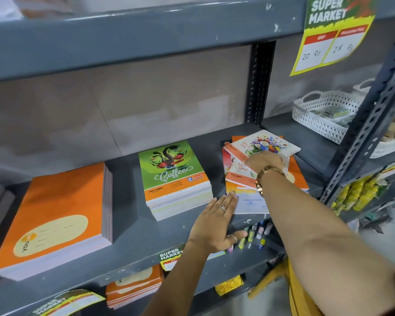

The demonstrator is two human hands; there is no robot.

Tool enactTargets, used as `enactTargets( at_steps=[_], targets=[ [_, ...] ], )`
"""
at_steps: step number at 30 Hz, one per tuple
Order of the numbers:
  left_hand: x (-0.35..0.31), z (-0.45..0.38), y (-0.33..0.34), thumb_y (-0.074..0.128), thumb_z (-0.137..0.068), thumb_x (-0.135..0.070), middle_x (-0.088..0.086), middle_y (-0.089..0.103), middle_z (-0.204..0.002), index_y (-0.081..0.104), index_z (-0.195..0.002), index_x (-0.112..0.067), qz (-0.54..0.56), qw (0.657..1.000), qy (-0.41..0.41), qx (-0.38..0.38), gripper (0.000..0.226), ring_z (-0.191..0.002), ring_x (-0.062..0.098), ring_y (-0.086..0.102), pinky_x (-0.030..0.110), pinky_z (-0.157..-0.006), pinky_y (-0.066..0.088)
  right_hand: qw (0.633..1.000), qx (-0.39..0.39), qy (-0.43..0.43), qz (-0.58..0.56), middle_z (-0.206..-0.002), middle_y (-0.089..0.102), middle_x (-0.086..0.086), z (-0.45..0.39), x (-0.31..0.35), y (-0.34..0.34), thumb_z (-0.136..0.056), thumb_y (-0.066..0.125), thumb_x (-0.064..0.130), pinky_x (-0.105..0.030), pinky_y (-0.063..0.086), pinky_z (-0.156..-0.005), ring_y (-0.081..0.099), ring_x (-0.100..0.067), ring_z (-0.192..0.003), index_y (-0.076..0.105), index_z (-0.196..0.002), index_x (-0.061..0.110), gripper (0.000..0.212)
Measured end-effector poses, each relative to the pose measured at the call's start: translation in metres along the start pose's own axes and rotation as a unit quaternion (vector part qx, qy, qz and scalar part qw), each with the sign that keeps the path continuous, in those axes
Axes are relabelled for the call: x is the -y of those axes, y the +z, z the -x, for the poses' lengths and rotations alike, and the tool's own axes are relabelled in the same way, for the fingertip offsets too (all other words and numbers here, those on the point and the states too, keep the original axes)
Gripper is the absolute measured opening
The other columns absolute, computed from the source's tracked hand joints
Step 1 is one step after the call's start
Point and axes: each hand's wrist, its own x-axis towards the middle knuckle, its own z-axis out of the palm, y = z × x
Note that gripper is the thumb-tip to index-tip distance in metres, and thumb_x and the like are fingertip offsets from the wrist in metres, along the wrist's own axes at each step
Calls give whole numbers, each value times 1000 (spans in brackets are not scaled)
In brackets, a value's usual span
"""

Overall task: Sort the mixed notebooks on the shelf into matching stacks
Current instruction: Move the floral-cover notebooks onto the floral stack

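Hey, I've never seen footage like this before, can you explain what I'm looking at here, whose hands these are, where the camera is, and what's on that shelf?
There is no machine here. A person wears one wide-angle camera on the head, so you look forward and down along both bare arms at a grey metal shelf in a shop.

On the shelf, from the left: a neat orange stack, a stack of green "Coffee" notebooks, and a messy pile of mixed notebooks with a flower-cover notebook on top.

The right hand, with a gold watch on its wrist, lies on the messy pile with its fingers on the flower cover; whether it grips anything I cannot tell. The left hand is open and flat, its fingers touching the near edge of the pile.

A white basket sits further right, and a yellow price tag hangs above.
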Motion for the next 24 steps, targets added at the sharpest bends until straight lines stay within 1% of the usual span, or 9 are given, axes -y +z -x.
enactTargets(
  at_steps=[3, 5, 9, 11, 15, 18, 20, 22, 24],
  targets=[
    [0, 0, 0, 34, -88, -62, 1, -2, -161, -3, -150, -17, 0, 1000, 0, 1, 86, -149, 18, 1, 33, -120, -4, 1000, 22, 8, 8, -138, 49, -17, -7, 2, -3, -89, 57, 18, -41, 41, -107, 47, -33, -127, 48, -131, 2, 46],
    [0, -1, 0, 34, -88, -63, 2, -2, -161, -3, -150, -16, -3, 1000, 2, -1, 86, -149, 19, 1, 33, -120, -4, 996, -4, 24, 89, -136, 52, -11, -6, 5, -9, -89, 58, 32, -40, 42, -101, 50, -31, -123, 51, -128, 6, 47],
    [0, 0, 0, 34, -88, -64, 2, -2, -161, -4, -150, -17, -2, 1000, 1, -2, 87, -149, 19, 2, 33, -120, -5, 983, 33, 18, 182, -132, 55, -10, -12, 12, -11, -89, 59, 30, -39, 44, -84, 53, -30, -116, 53, -126, 9, 43],
    [0, 0, 0, 34, -87, -64, 2, -3, -161, -4, -150, -17, -1, 1000, -1, 0, 87, -149, 19, 1, 33, -120, -5, 978, 45, 19, 203, -129, 56, -10, -18, 12, -11, -90, 58, 26, -38, 40, -75, 54, -29, -104, 53, -127, 12, 40],
    [-1, 0, 0, 33, -87, -64, 1, -4, -161, -5, -150, -17, -4, 1000, 0, -1, 87, -149, 18, -1, 31, -118, -8, 969, 59, 4, 239, -107, 57, -10, -24, 11, -10, -92, 54, 17, -36, 40, -73, 47, -23, -85, 53, -127, 10, 36],
    [-2, 0, -2, 35, -88, -62, 1, -4, -161, -4, -150, -17, -2, 1000, 2, -5, 86, -149, 16, -2, 28, -116, -13, 971, 58, -2, 230, -118, 58, -13, -20, 15, -15, -94, 49, 13, -33, 42, -78, 50, -24, -92, 49, -130, 3, 37],
    [-2, 1, -4, 36, -88, -61, 1, -4, -161, -4, -150, -17, 1, 1000, 2, -7, 86, -149, 16, -2, 28, -115, -14, 977, 45, 4, 207, -132, 53, -14, -16, 20, -19, -97, 42, 14, -35, 43, -92, 52, -26, -112, 46, -132, 0, 38],
    [-3, 1, -5, 36, -88, -61, 0, -5, -161, -4, -150, -17, 2, 1000, 0, -4, 86, -149, 16, -3, 29, -114, -16, 987, 5, 24, 159, -138, 49, -11, -17, 22, -22, -97, 41, 24, -36, 40, -101, 48, -27, -124, 48, -130, 7, 38],
    [-3, 1, -5, 37, -88, -61, 0, -5, -161, -5, -150, -18, 3, 1000, -5, -2, 87, -149, 16, -4, 30, -115, -16, 989, -27, 37, 140, -135, 52, -8, -19, 21, -18, -92, 47, 36, -33, 41, -99, 50, -26, -123, 50, -128, 13, 43]
  ],
)
